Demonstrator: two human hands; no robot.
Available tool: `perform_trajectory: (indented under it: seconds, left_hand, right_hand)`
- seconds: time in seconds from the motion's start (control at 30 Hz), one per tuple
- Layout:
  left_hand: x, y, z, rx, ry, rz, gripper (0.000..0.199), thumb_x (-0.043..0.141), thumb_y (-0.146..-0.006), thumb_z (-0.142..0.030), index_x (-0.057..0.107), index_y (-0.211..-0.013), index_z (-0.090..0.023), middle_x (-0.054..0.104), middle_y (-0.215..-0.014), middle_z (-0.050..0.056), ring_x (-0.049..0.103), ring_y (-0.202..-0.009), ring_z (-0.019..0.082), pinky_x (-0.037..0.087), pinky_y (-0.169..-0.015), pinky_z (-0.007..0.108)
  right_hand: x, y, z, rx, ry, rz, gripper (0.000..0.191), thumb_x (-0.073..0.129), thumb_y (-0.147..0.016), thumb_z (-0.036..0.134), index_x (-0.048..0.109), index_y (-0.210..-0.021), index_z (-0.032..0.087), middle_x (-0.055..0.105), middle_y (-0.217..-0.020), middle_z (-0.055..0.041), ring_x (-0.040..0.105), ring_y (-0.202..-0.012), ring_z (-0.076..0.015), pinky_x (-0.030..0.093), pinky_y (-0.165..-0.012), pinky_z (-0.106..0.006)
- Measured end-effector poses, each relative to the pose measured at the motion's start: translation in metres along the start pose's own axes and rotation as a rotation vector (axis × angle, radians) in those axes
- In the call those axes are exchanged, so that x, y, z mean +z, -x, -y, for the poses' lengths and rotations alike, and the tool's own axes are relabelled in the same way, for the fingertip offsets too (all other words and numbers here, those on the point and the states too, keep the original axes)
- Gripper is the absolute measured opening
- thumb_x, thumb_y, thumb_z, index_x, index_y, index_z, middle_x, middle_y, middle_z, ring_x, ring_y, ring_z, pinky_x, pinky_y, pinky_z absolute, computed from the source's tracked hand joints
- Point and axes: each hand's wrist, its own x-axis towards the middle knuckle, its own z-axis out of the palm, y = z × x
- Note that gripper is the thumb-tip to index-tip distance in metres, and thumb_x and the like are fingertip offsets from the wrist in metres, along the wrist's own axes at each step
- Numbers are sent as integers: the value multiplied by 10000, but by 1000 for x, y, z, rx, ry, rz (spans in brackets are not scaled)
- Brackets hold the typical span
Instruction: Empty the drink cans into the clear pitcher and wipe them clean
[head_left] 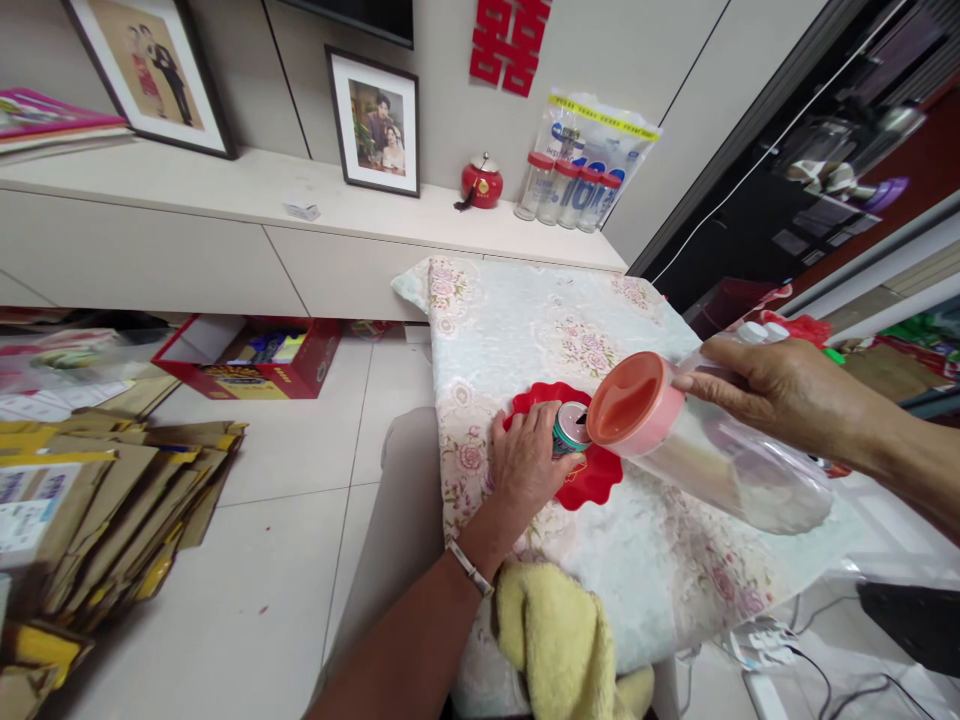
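A clear pitcher [739,470] with a coral lid [634,400] is tilted to the left, and my right hand [750,375] is wrapped round its handle. The lid's edge is right at the top of a small teal can [573,424]. My left hand [532,455] holds the can from its left side, fingers behind it and thumb in front. Beneath the can and my fingers lies a red scalloped plate [596,480] on the flowered tablecloth [517,320]. Whether liquid passes from pitcher to can cannot be made out.
A yellow towel [555,630] hangs over the table's near edge. On the white cabinet [450,225] behind stand lidded glass jars [562,195], a red pot [481,185] and framed photos [379,125]. Flattened cardboard [135,490] and a red box [300,365] are on the floor at left.
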Motion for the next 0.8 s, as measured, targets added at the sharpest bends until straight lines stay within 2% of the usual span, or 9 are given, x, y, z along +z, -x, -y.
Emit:
perform_trajectory:
  seconds: [0.17, 0.43, 0.8]
  left_hand:
    - [-1, 0, 0, 3, -2, -8, 687, 841, -802, -430, 461, -1357, -289, 672, -1385, 32, 632, -1203, 283, 343, -1145, 567]
    - [1, 0, 0, 10, -3, -16, 701, 843, -798, -437, 457, -1361, -281, 667, -1395, 34, 630, -1222, 276, 343, -1151, 571]
    - [2, 0, 2, 10, 5, -25, 694, 835, -806, -439, 454, -1366, -286, 667, -1401, 36, 632, -1212, 285, 337, -1146, 587]
  right_hand:
    - [1, 0, -1, -16, 5, -32, 614, 341, -918, 828, 558, -771, 272, 514, -547, 28, 510, -504, -179, 367, -519, -334]
    - [-5, -1, 8, -1, -40, -5, 570, 332, -921, 812, 511, -748, 300, 530, -569, -7, 524, -522, -221, 374, -528, -385]
    - [-4, -2, 3, -19, -36, -2, 650, 321, -904, 857, 482, -705, 259, 446, -564, 41, 471, -514, -154, 334, -535, -319]
